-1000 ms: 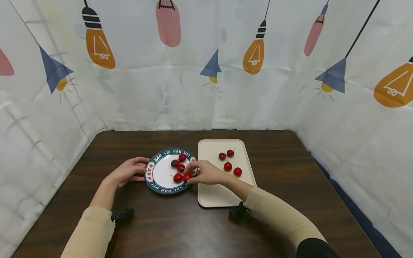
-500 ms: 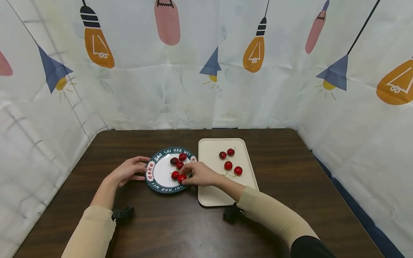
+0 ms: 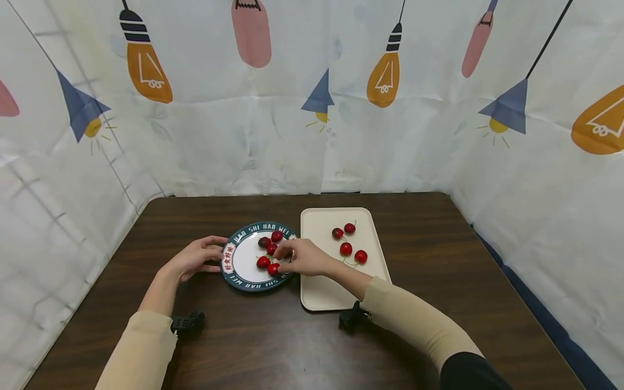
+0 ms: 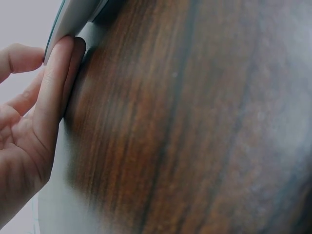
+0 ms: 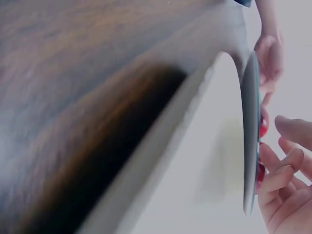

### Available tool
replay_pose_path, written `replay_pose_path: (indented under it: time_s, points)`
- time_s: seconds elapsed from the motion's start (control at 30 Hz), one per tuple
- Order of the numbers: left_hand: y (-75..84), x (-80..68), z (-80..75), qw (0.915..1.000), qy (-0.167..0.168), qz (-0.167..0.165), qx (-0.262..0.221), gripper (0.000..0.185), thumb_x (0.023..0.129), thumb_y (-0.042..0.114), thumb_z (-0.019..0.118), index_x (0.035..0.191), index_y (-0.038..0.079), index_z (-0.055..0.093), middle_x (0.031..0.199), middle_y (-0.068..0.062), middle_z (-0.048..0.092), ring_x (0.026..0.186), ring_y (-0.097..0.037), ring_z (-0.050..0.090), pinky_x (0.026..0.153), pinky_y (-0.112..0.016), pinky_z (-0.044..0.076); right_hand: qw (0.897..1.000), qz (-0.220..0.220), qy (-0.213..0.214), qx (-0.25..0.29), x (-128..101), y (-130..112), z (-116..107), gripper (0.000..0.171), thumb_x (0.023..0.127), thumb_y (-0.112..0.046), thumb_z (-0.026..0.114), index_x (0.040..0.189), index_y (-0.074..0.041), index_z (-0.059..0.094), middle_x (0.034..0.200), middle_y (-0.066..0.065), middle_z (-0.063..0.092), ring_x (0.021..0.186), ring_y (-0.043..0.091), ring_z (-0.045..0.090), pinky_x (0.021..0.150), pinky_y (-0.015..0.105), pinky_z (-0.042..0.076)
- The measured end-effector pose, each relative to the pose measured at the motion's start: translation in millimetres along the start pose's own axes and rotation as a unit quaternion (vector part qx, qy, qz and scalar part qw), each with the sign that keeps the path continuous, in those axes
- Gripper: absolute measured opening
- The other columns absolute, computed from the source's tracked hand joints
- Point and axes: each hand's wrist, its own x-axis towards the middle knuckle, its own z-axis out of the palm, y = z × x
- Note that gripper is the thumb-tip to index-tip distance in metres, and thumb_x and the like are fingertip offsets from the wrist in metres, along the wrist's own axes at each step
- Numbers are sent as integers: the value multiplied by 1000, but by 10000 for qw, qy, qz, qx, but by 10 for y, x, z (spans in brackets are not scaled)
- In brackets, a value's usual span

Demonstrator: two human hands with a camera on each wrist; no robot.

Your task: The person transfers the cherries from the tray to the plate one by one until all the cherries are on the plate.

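The fingers and thumb of my left hand [image 3: 199,256] pinch the left rim of a round plate [image 3: 227,259], white with a blue lettered border. In the left wrist view, thumb and index finger [image 4: 24,59] meet the plate's edge [image 4: 57,36] from either side. Several red cherries [image 3: 263,262] with thin stems lie on the plate. Over its right side, my right hand [image 3: 304,258] hovers with thumb and fingers apart, holding nothing. The nearest cherry [image 3: 273,269] rests by the thumb tip. The right wrist view shows this thumb [image 5: 295,130] spread from the fingers.
A cream rectangular tray [image 3: 324,295] stands right of the plate, under my right forearm. Several more cherries [image 3: 345,249] lie in its right half. The dark wooden table [image 3: 253,346] is bounded behind and at the sides by a printed curtain [image 3: 287,157].
My right hand has moved left over the plate with a cherry, set it down there and let go, lifting slightly with fingers parted. The left hand stays on the rim.
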Motion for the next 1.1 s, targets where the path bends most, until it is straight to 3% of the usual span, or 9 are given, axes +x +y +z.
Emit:
replay_pose_path:
  time_s: [0.2,0.47,0.8,1.1]
  points:
    - [3,-14,11,10000,-2,-21,1,57,106,14,55,156,-2,32,136,-26,48,104,-26,61,88,-42,60,9998,129,143,65,-119,32,-167,27,92,-16,77,117,-7,71,110,3,72,104,23,63,84,24,54]
    - [31,-18,10,10000,3,-12,48,59,106,14,56,156,-2,31,137,-27,48,104,-26,62,89,-41,60,9979,252,588,30,-344,184,-465,30,93,-17,77,120,-6,71,108,1,72,109,26,64,96,44,53]
    - [44,-21,18,10000,4,-66,47,59,105,14,57,156,-2,31,135,-26,49,103,-26,62,88,-41,60,9933,564,1006,-20,-776,483,-747,28,93,-17,76,116,-2,71,99,-4,70,99,19,64,85,35,54]
    - [29,-7,19,10000,3,-35,91,59,105,15,57,156,-2,31,134,-24,50,103,-25,62,88,-41,60,9831,1152,1423,1,-1151,741,-907,22,93,-17,75,114,-11,72,103,0,68,100,22,62,85,41,54]
